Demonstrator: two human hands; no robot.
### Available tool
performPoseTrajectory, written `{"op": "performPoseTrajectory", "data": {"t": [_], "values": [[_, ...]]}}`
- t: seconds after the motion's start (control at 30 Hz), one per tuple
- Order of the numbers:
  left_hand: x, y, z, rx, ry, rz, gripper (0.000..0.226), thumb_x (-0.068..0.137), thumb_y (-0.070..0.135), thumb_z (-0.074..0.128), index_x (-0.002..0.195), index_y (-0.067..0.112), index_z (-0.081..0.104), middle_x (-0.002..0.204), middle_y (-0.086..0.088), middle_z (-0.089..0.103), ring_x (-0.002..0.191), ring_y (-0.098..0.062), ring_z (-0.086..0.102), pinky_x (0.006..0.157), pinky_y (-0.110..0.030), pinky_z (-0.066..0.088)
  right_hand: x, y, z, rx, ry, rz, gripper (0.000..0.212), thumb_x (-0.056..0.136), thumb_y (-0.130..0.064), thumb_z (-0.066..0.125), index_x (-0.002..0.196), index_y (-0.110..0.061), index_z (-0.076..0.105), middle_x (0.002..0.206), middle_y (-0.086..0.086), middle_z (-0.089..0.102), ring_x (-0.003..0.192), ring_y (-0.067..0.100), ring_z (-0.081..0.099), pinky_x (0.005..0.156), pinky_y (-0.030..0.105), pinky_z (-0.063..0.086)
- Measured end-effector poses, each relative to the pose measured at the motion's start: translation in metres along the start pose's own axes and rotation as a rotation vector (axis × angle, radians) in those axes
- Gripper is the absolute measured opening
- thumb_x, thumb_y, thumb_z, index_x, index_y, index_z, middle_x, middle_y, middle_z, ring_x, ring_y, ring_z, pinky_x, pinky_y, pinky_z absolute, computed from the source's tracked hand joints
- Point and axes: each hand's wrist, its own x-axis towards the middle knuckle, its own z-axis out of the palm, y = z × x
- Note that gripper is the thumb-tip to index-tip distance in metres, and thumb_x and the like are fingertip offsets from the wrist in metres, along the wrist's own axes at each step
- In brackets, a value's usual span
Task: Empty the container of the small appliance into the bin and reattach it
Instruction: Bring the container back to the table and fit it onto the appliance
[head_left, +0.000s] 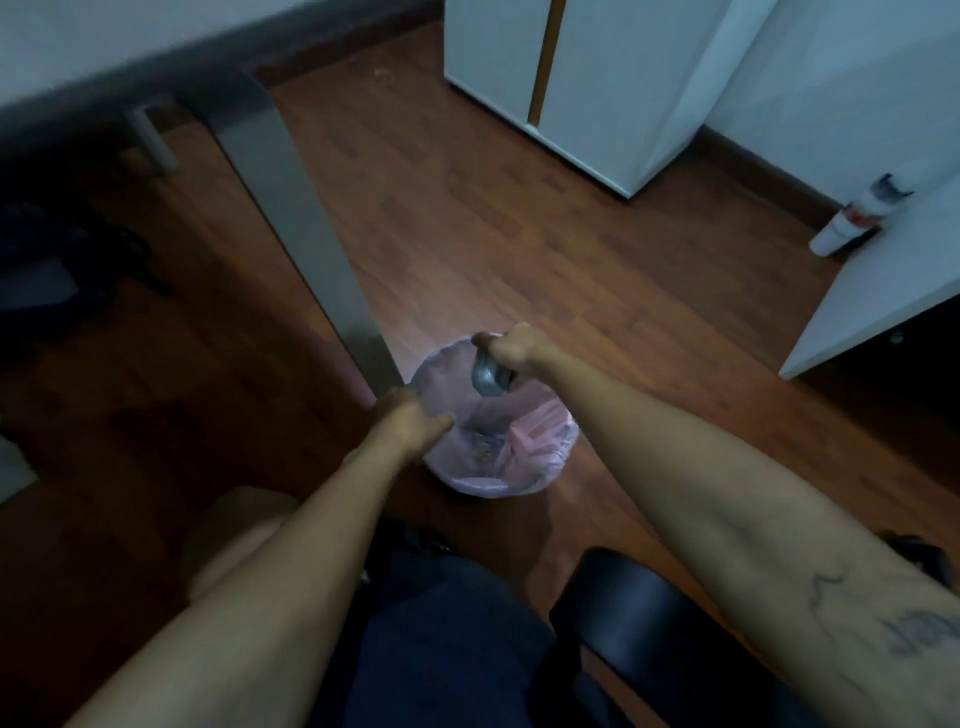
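A small round bin (540, 483) lined with a pale pink bag stands on the wooden floor in front of my knees. Some dark debris lies at its bottom. My right hand (506, 349) is closed around a small grey container (488, 382), held over the far side of the bin's opening and hanging down into it. My left hand (410, 415) rests on the bin's left rim, fingers curled over the edge of the bag. The appliance itself is not in view.
A metal table leg (291, 208) slants down to the floor just left of the bin. A white cabinet (597, 88) stands at the back. A white panel (883, 291) is at the right, a black chair seat (649, 623) beside my right leg.
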Motion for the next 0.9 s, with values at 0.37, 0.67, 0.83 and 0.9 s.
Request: {"op": "performPoseTrajectory", "data": {"t": [0.37,0.67,0.83,0.9], "values": [[-0.114,0.053,-0.145,0.073,0.077,0.128,0.061,0.080,0.035,0.075,0.131,0.006,0.060,0.132,-0.010,0.064,0.122,-0.026,0.059,0.102,-0.032,0.045,-0.146,-0.106,-0.047,0.348,-0.090,-0.257,0.043,0.086,-0.044,0.049,0.109,-0.009,0.058,0.096,0.016,0.061,0.071,0.029,0.060,0.059,0.031,0.052],[-0.251,0.036,-0.284,0.176,0.143,0.231,0.040,0.084,0.028,0.072,0.120,0.010,0.068,0.108,-0.006,0.069,0.098,-0.022,0.067,0.086,-0.041,0.058,-0.257,-0.222,-0.057,0.424,-0.362,-0.467,0.036,0.088,-0.042,0.045,0.090,-0.008,0.058,0.063,0.007,0.069,0.048,0.019,0.064,0.047,0.022,0.051],[-0.310,0.001,-0.346,0.014,0.228,0.159,0.043,0.087,0.023,0.070,0.126,0.008,0.061,0.103,-0.003,0.070,0.103,-0.021,0.069,0.087,-0.042,0.059,-0.305,-0.286,-0.027,0.324,-0.528,-0.575,0.050,0.088,-0.045,0.043,0.099,0.001,0.059,0.072,0.010,0.069,0.058,0.021,0.060,0.052,0.026,0.048],[-0.327,-0.020,-0.366,-0.034,0.296,0.128,0.043,0.086,0.023,0.071,0.125,0.007,0.061,0.107,-0.006,0.071,0.103,-0.022,0.070,0.086,-0.044,0.060,-0.321,-0.308,-0.011,0.310,-0.552,-0.614,0.050,0.088,-0.045,0.045,0.103,0.000,0.058,0.078,0.010,0.067,0.063,0.022,0.059,0.056,0.029,0.047]]}}
